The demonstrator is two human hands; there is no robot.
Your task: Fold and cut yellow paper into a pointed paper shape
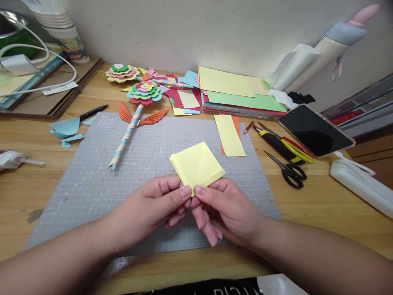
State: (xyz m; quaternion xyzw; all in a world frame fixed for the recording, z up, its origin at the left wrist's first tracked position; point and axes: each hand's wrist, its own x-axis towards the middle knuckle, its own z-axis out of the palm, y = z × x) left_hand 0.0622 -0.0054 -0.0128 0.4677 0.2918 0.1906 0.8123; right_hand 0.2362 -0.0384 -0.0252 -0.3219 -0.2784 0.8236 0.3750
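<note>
Craft clutter around a grey cutting mat (92, 180)
Layered paper flowers (144, 92) lie at the mat's far edge, one on a striped stem (125, 139); coloured paper sheets (242, 100) are stacked behind, blue scraps (66, 127) and a black pen (92, 111) lie left, black scissors (288, 170) and a smartphone (315, 130) right.

The yellow paper (198, 166) has its lower tip hidden behind the fingers (181, 193); the cup stack (63, 32), upper left, is cut off.
</note>
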